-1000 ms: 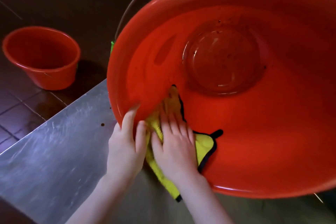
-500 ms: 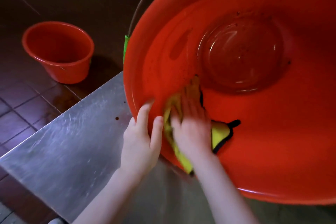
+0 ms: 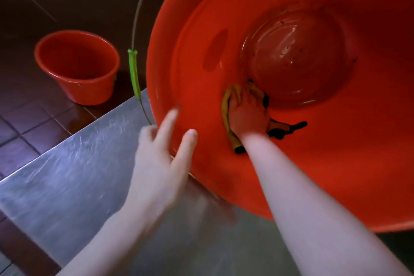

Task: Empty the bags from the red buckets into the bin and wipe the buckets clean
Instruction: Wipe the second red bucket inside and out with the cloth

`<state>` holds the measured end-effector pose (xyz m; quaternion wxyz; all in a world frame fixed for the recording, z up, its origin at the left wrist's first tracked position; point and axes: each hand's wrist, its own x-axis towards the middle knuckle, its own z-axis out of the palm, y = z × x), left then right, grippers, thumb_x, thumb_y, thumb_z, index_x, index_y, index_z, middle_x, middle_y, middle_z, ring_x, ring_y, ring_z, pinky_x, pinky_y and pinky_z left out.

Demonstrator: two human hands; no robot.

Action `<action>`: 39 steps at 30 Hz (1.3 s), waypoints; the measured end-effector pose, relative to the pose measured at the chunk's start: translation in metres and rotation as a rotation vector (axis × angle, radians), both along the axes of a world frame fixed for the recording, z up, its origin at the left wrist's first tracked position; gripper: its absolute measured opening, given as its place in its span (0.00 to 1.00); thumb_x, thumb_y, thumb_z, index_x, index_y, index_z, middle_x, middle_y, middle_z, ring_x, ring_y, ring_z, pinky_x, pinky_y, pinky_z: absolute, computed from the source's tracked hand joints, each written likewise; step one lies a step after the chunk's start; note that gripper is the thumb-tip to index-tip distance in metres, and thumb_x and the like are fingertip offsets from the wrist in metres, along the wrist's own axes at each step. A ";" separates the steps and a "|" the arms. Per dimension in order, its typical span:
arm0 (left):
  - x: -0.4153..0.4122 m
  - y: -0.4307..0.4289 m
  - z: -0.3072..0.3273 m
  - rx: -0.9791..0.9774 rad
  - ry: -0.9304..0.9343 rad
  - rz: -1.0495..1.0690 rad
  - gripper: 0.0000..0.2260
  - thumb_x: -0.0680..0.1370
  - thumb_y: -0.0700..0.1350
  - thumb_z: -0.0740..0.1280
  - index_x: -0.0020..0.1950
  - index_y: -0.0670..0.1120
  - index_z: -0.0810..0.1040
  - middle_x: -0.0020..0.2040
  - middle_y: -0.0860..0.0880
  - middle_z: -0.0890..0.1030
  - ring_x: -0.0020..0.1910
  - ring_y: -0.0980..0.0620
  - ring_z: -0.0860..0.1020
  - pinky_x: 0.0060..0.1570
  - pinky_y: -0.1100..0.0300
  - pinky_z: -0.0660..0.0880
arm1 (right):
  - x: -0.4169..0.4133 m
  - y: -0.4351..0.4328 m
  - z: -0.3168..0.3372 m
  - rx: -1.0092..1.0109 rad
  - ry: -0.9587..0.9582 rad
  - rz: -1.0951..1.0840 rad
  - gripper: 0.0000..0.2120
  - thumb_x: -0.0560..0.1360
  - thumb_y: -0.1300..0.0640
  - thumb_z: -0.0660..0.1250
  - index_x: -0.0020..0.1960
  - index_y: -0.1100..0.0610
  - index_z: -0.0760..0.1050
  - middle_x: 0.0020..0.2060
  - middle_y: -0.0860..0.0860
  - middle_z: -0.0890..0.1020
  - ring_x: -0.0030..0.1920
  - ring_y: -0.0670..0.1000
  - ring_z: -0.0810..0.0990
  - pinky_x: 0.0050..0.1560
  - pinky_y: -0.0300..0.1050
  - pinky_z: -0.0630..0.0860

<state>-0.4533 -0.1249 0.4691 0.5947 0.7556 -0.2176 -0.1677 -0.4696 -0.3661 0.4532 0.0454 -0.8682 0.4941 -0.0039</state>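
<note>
Pressing yellow cloth (image 3: pixel 226 107) inside tipped red bucket (image 3: pixel 313 163), right hand (image 3: pixel 247 114) grip unclear; resting open-fingered left hand (image 3: pixel 161 163) on rim (image 3: pixel 149 78).

The big red bucket (image 3: pixel 313 163) runs off the top and right edges, much of its rim lost. The left grip (image 3: pixel 161 154) is blurred, fingertips vague at the rim. The right grip (image 3: pixel 246 114) covers most of the yellow cloth (image 3: pixel 226 105); whether its fingers curl into it or press flat, I can't tell.
</note>
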 end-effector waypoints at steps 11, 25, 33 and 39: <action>0.028 -0.022 0.022 -0.001 -0.425 -0.043 0.22 0.78 0.45 0.60 0.71 0.61 0.67 0.55 0.54 0.59 0.44 0.61 0.67 0.49 0.60 0.70 | -0.083 -0.022 0.011 -0.239 0.318 0.046 0.28 0.81 0.41 0.48 0.77 0.52 0.56 0.74 0.52 0.64 0.74 0.58 0.59 0.73 0.60 0.52; -0.026 -0.010 -0.025 -0.074 0.066 -0.058 0.18 0.75 0.55 0.52 0.62 0.73 0.61 0.63 0.56 0.60 0.53 0.84 0.58 0.53 0.78 0.60 | -0.084 0.110 0.001 -0.131 0.120 0.173 0.31 0.79 0.37 0.41 0.79 0.50 0.52 0.77 0.51 0.60 0.75 0.56 0.60 0.72 0.57 0.58; -0.035 -0.017 -0.030 -0.113 0.060 -0.059 0.21 0.76 0.57 0.54 0.68 0.70 0.60 0.67 0.59 0.57 0.54 0.87 0.55 0.53 0.74 0.57 | -0.046 0.029 0.004 -0.054 0.106 -0.064 0.29 0.81 0.41 0.47 0.79 0.51 0.52 0.77 0.50 0.57 0.77 0.55 0.54 0.75 0.59 0.49; -0.035 -0.015 -0.037 -0.095 -0.006 -0.068 0.21 0.76 0.59 0.53 0.70 0.63 0.61 0.64 0.60 0.58 0.59 0.83 0.55 0.58 0.77 0.56 | -0.099 0.151 0.005 -0.068 0.014 0.276 0.31 0.79 0.37 0.38 0.79 0.49 0.50 0.77 0.48 0.58 0.74 0.55 0.63 0.71 0.58 0.63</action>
